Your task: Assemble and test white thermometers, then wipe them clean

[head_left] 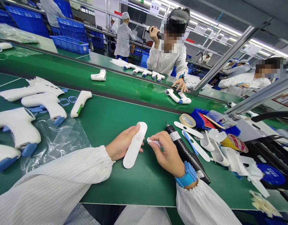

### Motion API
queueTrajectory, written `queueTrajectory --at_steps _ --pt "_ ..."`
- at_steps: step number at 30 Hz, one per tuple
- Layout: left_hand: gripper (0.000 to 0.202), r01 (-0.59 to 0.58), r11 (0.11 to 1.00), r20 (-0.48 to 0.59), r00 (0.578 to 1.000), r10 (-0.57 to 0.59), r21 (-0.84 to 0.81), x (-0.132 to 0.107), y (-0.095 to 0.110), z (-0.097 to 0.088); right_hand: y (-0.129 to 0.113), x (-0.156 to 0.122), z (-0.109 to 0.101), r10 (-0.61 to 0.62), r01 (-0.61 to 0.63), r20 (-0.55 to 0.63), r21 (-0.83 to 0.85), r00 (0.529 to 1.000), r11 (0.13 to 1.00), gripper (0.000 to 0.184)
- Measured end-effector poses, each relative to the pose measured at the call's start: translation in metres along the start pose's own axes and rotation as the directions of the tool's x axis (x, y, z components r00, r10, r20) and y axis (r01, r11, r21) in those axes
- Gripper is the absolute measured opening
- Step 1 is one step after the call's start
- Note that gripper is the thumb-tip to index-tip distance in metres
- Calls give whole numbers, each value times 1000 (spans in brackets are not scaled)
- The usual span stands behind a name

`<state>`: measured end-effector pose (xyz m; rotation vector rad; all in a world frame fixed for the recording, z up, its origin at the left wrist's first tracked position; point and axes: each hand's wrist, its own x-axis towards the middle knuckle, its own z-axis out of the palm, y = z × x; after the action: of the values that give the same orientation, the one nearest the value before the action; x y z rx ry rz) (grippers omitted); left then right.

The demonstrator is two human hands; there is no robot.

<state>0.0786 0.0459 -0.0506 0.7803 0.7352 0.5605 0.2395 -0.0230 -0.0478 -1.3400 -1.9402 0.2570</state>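
My left hand (121,143) holds a long white plastic cover (135,145) by its edge, tilted above the green bench (106,118). My right hand (166,151) is closed in a pinch on a small white scrap (153,142) right beside the cover; a blue wrist strap (187,175) sits on that wrist. A black electric screwdriver (185,153) lies just behind my right hand, its tip pointing away from me.
White thermometer-gun housings (44,104) with blue tips lie at left on a clear plastic bag (57,137). More white covers (205,142), a tape roll (187,120) and a blue parts bin (200,120) crowd the right. A co-worker across the conveyor (134,90) holds a tool; several others work behind.
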Motion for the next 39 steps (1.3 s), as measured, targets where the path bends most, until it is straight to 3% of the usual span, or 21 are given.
queueTrajectory --at_steps 8,13,19,28,31,35,39 --pt "40 23 1000 4 1000 -22 -12 0 -1 1 -3 3 3 46 -43 -26 87 999 995 9" --pt "34 0 1000 16 1000 0 -16 0 -2 2 -3 6 10 -110 111 22 -27 994 993 15" --pt "33 -2 1000 -17 1000 3 28 -1 -2 4 -1 16 7 -293 323 158 -219 943 921 14" --pt "31 -29 992 19 999 27 120 -2 -3 7 -1 27 3 -370 482 353 -319 859 816 18" --pt "33 -19 991 9 1000 18 132 -2 -2 4 -1 20 -2 -327 424 316 -315 890 849 16" --pt "37 1 995 -11 1000 0 97 -2 -1 1 -2 0 -11 -173 200 144 -206 974 958 10" --pt "37 10 999 7 1000 -10 47 -2 0 2 -6 -13 -12 0 1 30 -44 1000 999 11"
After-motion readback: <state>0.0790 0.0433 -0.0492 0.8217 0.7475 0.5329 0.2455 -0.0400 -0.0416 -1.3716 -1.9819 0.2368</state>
